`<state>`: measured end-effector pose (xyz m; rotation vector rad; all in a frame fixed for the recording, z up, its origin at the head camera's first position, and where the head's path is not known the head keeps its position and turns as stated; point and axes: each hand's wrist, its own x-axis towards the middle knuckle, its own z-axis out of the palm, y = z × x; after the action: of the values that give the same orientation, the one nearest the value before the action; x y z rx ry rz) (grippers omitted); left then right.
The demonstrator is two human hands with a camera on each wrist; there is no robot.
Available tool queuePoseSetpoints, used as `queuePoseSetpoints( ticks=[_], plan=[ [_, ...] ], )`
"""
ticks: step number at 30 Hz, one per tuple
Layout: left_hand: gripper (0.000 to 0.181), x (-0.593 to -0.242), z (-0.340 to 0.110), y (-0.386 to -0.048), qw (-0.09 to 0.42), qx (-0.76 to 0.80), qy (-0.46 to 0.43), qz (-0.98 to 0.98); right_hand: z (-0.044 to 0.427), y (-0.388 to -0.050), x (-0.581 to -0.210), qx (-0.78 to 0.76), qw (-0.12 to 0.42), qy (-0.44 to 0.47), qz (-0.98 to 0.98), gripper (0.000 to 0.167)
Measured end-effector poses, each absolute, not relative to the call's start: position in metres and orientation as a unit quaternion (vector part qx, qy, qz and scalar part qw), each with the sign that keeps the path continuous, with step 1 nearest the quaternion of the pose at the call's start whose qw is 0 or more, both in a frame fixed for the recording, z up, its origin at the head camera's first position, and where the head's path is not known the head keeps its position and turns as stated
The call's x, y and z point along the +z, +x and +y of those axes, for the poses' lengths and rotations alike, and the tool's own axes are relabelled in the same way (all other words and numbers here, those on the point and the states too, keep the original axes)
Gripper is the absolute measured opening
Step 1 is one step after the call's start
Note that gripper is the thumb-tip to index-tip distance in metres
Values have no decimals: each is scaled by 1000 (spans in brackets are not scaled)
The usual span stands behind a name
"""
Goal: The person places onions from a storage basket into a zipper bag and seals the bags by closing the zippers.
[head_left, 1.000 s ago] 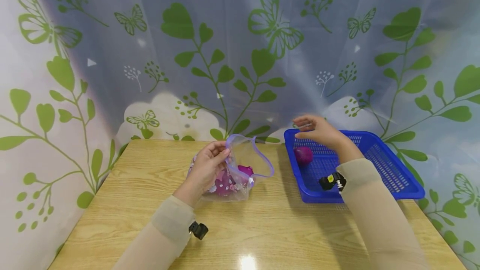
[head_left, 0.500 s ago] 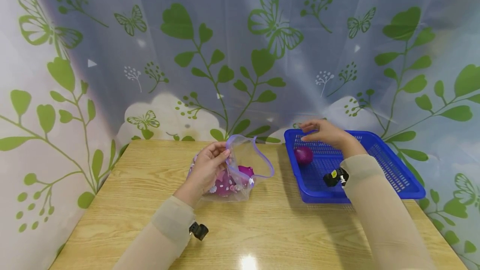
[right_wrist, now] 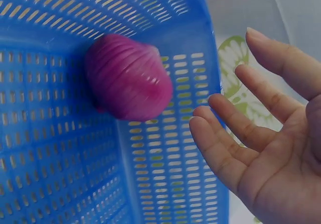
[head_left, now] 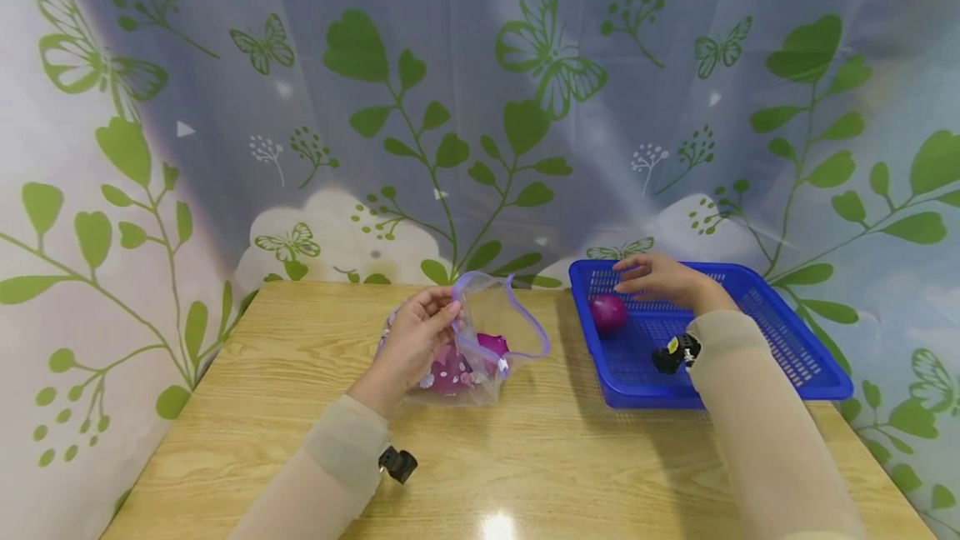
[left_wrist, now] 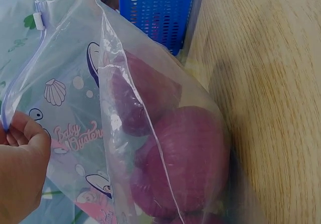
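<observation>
My left hand (head_left: 416,336) pinches the purple-edged mouth of a clear zip bag (left_wrist: 75,98) between thumb and fingers. The bag lies on the table with its mouth spread apart, and several red onions (left_wrist: 185,158) show through its printed plastic. A white slider (left_wrist: 38,21) sits on the zip edge. Over the back left of a blue basket (head_left: 652,394), my right hand (head_left: 667,280) hovers with relaxed fingers and holds nothing. A single red onion (right_wrist: 128,78) lies in the basket's corner, apart from the right fingertips (right_wrist: 200,126).
The wooden table (head_left: 480,457) carries the bag left of the basket, with a strip of bare wood between them. A patterned curtain (head_left: 465,107) hangs right behind the table's back edge. Small black cameras (head_left: 397,463) are strapped to both wrists.
My right hand has moved slightly right and lower over the basket. The left hand and the bag stay in place, and the onion remains in the basket corner.
</observation>
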<state>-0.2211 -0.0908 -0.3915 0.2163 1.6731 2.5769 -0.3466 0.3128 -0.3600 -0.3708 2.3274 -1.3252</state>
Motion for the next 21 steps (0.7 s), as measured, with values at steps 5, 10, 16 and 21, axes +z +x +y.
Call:
queuePoseSetpoints(
  ticks=[5,10,16,21],
  plan=[
    [16,-393,-90,-222,32,834,76,546,321,-349,-371,-491,238,-108,831,65],
    [16,-395,-90,-222,29,833,78,548,329,-354,-387,-498,248,-83,827,67],
    [16,-395,-91,-222,25,834,78,546,329,-352,-395,-510,255,-76,818,67],
    [15,-395,-91,-221,26,836,78,542,327,-351,-399,-516,268,-64,811,66]
  ],
)
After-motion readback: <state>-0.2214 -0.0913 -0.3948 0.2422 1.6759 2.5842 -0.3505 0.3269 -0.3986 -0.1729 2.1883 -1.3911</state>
